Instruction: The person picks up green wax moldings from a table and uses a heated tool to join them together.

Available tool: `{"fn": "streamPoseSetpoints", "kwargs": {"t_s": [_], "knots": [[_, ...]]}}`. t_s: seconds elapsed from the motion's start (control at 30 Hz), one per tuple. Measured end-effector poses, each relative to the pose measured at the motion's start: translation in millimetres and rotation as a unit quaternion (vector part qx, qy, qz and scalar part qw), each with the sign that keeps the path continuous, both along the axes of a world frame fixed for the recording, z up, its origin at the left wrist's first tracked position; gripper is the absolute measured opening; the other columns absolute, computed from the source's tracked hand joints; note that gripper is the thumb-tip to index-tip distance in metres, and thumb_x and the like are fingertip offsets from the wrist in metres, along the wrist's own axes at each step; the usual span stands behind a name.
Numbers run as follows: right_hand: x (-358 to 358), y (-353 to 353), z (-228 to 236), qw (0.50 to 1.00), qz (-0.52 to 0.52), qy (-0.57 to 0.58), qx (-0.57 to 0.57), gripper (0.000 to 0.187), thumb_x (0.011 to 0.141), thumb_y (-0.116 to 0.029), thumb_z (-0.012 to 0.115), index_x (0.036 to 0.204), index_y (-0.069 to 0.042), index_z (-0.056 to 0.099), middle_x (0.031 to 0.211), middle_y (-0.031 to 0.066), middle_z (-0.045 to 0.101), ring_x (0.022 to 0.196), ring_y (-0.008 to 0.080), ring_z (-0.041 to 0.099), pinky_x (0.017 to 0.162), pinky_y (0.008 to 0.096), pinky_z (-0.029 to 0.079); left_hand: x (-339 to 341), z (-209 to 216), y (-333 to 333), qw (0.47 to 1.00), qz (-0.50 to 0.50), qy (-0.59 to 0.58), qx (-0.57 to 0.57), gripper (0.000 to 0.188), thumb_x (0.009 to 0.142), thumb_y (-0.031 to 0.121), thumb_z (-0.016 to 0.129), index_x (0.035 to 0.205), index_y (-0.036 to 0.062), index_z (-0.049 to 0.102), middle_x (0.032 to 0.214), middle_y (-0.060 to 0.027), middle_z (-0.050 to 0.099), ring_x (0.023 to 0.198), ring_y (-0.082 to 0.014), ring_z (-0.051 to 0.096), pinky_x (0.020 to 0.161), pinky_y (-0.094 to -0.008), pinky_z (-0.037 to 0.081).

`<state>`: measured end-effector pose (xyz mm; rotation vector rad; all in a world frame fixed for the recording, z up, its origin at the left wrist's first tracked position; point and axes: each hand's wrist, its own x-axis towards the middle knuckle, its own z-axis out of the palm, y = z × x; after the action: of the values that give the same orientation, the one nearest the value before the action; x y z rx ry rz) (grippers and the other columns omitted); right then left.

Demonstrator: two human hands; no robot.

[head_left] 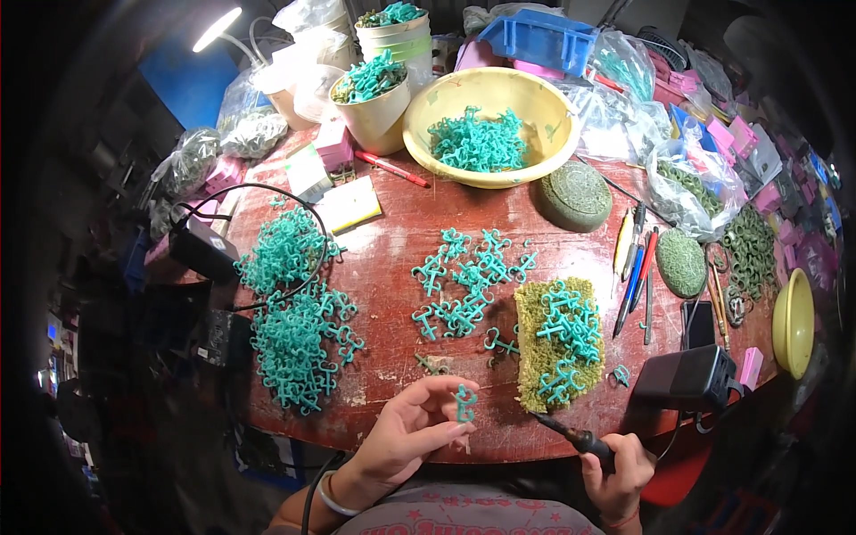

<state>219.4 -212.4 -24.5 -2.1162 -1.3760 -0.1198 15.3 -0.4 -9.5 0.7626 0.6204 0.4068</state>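
Between the thumb and fingers of my left hand is a small teal wax piece, held upright just above the near edge of the table. My right hand grips a black soldering-iron-like pen with a cord. Its thin tip points left and away, close to the near edge of a fuzzy olive-green pad. On that pad lie several teal wax pieces. More loose teal pieces are scattered left of the pad, and a large pile covers the table's left side.
A yellow basin of teal pieces stands at the back, beside a filled white tub. A black box-shaped device sits at the right near edge. Pens, a dark round stone-like block and a black cable loop surround the work.
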Motion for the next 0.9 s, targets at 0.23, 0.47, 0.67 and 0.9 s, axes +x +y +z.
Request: {"fn": "streamPoseSetpoints", "kwargs": {"t_s": [0.23, 0.47, 0.67, 0.9], "knots": [[-3.3, 8.4, -2.9, 1.0, 0.029, 0.009, -0.006, 0.029, 0.084, -0.029, 0.077, 0.089, -0.006, 0.061, 0.071, 0.0084, 0.054, 0.058, 0.0293, 0.055, 0.053, 0.039, 0.043, -6.3, 10.1, 21.7, 0.998, 0.059, 0.006, 0.027, 0.021, 0.092, -0.002, 0.059, 0.112, -0.0019, 0.053, 0.09, -0.0134, 0.063, 0.077, -0.019, 0.065, 0.056, -0.0271, 0.055], [-6.8, 8.4, 3.9, 0.999, 0.024, 0.024, -0.027, 0.028, 0.089, -0.03, 0.072, 0.093, -0.003, 0.063, 0.079, 0.0124, 0.058, 0.068, 0.0317, 0.059, 0.06, 0.0387, 0.047, 20.5, 5.0, 40.4, 0.75, 0.136, 0.272, 0.588, 0.009, 0.085, 0.002, 0.072, 0.088, 0.0032, 0.063, 0.082, -0.0091, 0.064, 0.071, -0.0203, 0.067, 0.056, -0.0306, 0.05], [-5.2, 13.2, 9.8, 0.998, 0.053, 0.039, -0.01, 0.024, 0.087, -0.021, 0.076, 0.098, -0.002, 0.065, 0.085, 0.0133, 0.063, 0.073, 0.031, 0.064, 0.064, 0.0383, 0.052, 15.6, 8.7, 47.8, 0.681, 0.139, 0.334, 0.636, 0.01, 0.081, -0.003, 0.072, 0.085, 0.0008, 0.064, 0.077, -0.0102, 0.062, 0.069, -0.0236, 0.062, 0.064, -0.0328, 0.05], [-3.8, 9.3, -7.2, 0.999, 0.026, -0.006, -0.018, 0.031, 0.086, -0.031, 0.075, 0.09, -0.004, 0.061, 0.072, 0.0105, 0.053, 0.059, 0.0304, 0.055, 0.053, 0.0388, 0.044, 21.3, 6.2, 40.7, 0.681, 0.106, 0.363, 0.627, 0.02, 0.082, -0.001, 0.072, 0.101, 0.0038, 0.068, 0.079, -0.0091, 0.061, 0.068, -0.0227, 0.061, 0.062, -0.0334, 0.05]]}}
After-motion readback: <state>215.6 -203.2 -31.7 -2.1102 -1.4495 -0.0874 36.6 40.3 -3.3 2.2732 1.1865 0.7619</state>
